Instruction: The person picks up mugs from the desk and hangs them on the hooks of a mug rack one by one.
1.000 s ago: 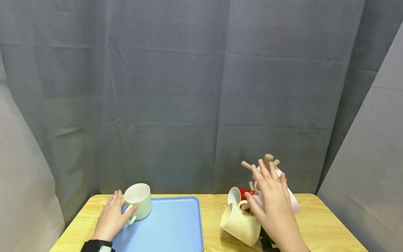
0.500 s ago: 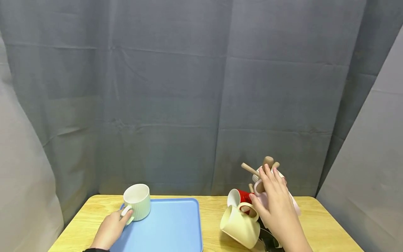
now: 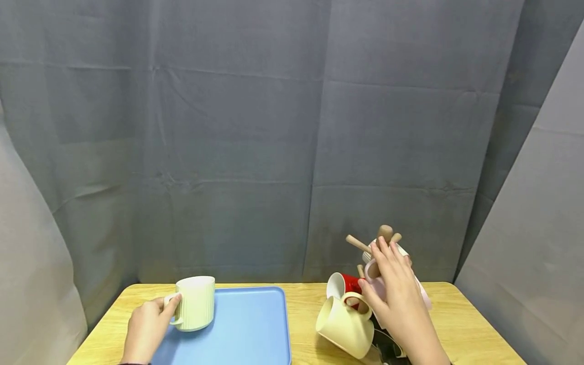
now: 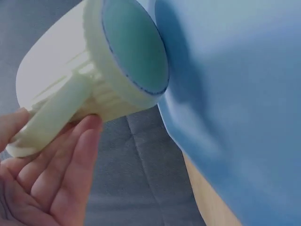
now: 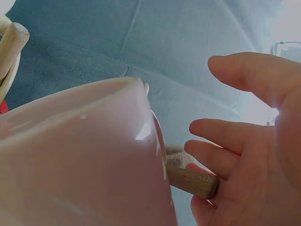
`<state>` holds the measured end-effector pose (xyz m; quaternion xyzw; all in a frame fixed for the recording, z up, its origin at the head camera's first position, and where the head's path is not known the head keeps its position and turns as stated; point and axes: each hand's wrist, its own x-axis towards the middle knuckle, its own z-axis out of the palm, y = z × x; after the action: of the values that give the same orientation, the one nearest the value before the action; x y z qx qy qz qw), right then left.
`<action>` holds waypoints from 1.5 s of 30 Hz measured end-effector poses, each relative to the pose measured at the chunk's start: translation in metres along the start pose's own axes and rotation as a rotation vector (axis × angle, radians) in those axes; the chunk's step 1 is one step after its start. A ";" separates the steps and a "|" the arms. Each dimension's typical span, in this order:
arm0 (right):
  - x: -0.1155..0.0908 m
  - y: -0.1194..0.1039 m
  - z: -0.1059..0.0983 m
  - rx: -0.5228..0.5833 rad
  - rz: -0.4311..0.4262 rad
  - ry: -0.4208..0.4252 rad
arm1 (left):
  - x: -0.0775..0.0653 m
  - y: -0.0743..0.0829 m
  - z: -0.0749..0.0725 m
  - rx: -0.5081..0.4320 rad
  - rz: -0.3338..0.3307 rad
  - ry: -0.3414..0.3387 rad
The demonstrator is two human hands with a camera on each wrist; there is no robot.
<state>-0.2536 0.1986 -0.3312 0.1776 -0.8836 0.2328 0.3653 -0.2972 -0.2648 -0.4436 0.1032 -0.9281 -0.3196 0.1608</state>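
Note:
By its handle, my left hand (image 3: 147, 327) pinches a pale green ribbed mug (image 3: 196, 304) between thumb and fingers. The mug is raised over the left part of the blue tray (image 3: 248, 329); its underside shows in the left wrist view. My right hand (image 3: 399, 299) has its fingers stretched out beside a wooden mug tree (image 3: 385, 232) hung with mugs. A pink mug (image 5: 103, 165) hangs close to that hand, and a wooden peg (image 5: 193, 181) sticks out past the mug toward the fingers. The hand covers part of the pink mug in the head view.
Also on the mug tree are a cream mug (image 3: 344, 327), a red mug (image 3: 351, 283) with a white inside and a white ribbed mug (image 3: 402, 250). Something dark lies low under the right hand. A grey curtain (image 3: 228, 152) rises behind the wooden table (image 3: 303, 314).
The left hand moved from beside the mug to its handle, took hold and raised the mug from the tray. The right hand shifted slightly down, its fingers still straight.

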 end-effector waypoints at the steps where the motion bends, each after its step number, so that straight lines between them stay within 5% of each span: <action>1: 0.000 0.000 0.000 0.000 -0.001 -0.001 | -0.001 0.001 0.000 -0.007 -0.002 -0.006; 8: 0.001 -0.003 0.003 0.006 0.005 -0.008 | -0.007 0.020 -0.003 -0.071 0.047 0.035; 12: 0.002 -0.013 0.014 -0.002 -0.044 0.077 | -0.012 0.044 -0.005 -0.152 0.093 0.111; 16: 0.002 -0.036 0.047 -0.001 -0.194 0.120 | -0.015 0.076 -0.006 -0.260 0.114 0.153; 20: -0.004 -0.057 0.090 0.026 -0.315 0.004 | -0.013 0.108 -0.001 -0.354 0.179 0.121; 23: -0.010 -0.065 0.117 0.067 -0.322 -0.068 | -0.009 0.130 0.006 -0.396 0.235 0.052; 27: -0.015 -0.067 0.137 0.124 -0.230 -0.077 | -0.005 0.154 0.014 -0.414 0.283 -0.017; 36: -0.008 -0.067 0.145 0.138 -0.038 0.152 | -0.013 0.194 0.007 -0.371 0.355 -0.061; 45: 0.004 -0.052 0.134 0.652 0.386 0.041 | -0.035 0.231 0.028 -0.229 0.667 -0.053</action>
<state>-0.3068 0.0824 -0.3978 0.1102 -0.7728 0.5699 0.2568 -0.2950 -0.0600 -0.3276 -0.2325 -0.8728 -0.3541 0.2426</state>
